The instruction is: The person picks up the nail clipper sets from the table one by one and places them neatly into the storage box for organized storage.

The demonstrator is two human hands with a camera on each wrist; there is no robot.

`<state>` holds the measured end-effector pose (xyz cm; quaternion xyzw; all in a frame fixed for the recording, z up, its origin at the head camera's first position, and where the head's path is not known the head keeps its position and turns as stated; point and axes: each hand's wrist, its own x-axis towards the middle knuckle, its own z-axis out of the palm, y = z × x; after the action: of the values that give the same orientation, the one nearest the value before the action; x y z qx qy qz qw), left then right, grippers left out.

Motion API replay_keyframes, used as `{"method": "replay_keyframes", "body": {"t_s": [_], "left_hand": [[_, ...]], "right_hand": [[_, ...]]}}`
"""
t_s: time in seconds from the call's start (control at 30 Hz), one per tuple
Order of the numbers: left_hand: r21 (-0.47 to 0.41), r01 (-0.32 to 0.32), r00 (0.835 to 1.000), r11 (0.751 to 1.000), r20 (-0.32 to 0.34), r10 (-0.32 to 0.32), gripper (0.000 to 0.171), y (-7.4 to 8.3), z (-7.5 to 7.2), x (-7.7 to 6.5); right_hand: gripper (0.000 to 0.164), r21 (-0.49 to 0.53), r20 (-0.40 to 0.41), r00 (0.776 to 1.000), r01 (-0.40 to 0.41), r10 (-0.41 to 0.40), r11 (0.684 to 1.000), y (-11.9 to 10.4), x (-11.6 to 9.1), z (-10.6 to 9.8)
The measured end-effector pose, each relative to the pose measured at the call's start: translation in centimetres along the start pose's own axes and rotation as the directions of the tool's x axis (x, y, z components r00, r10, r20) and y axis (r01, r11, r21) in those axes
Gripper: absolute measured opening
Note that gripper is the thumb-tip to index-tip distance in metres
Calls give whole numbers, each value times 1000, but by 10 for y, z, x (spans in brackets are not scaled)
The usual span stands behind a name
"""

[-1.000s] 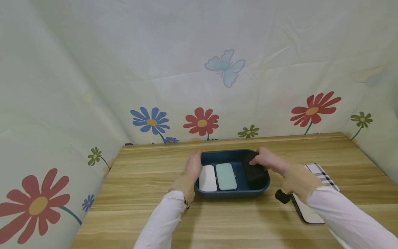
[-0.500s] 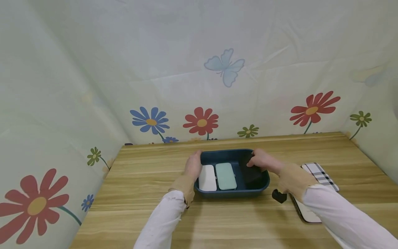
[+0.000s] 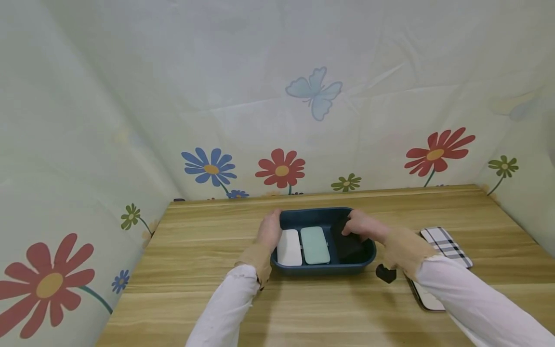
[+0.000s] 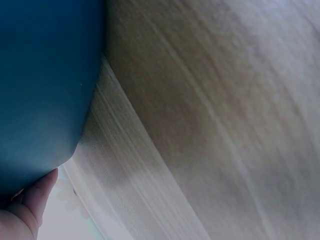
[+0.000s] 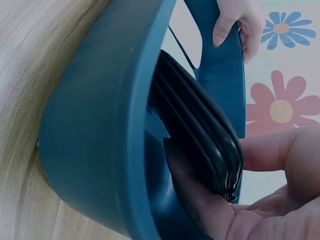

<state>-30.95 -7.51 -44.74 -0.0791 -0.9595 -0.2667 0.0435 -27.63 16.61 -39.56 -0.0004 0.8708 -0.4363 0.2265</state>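
Note:
A dark blue plastic bin (image 3: 323, 271) stands on the table, with a white flat case (image 3: 289, 248) and a mint-green flat case (image 3: 315, 246) side by side in its left part. My left hand (image 3: 270, 231) grips the bin's left wall; in the right wrist view its thumb lies inside and its fingers outside. At the bin's right end, my right hand (image 3: 366, 225) holds a black wallet (image 5: 197, 127) between thumb and fingers. The wallet stands tilted on edge inside the bin, its layered edges showing. Part of the right hand's fingers are hidden behind the wallet in the right wrist view.
A white item with a black check pattern (image 3: 446, 246) lies on the wooden table (image 3: 208, 260) at right, partly hidden under my right forearm. Behind the table hangs a pale curtain (image 3: 243, 111) printed with flowers and a butterfly.
My right hand has shifted slightly left with the black wallet, toward the mint-green case. My left hand and the bin have hardly moved.

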Motion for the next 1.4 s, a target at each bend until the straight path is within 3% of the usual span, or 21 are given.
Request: {"method": "replay_keyframes", "body": {"t_s": [0.47, 0.8, 1.27, 1.4], "left_hand": [[-7, 34, 999, 999, 30, -34, 46, 2, -2, 0], [4, 6, 1000, 1000, 2, -6, 46, 1, 0, 1], [-7, 32, 999, 999, 28, -31, 46, 0, 2, 2], [-2, 39, 999, 999, 33, -39, 48, 0, 2, 3]], "right_hand": [[33, 1, 23, 1000, -11, 11, 1000, -3, -1, 4], [31, -6, 10, 1000, -12, 12, 1000, 2, 4, 8], [21, -34, -12, 1000, -16, 15, 999, 6, 12, 12], [25, -35, -15, 1000, -7, 7, 999, 5, 11, 12]]}}
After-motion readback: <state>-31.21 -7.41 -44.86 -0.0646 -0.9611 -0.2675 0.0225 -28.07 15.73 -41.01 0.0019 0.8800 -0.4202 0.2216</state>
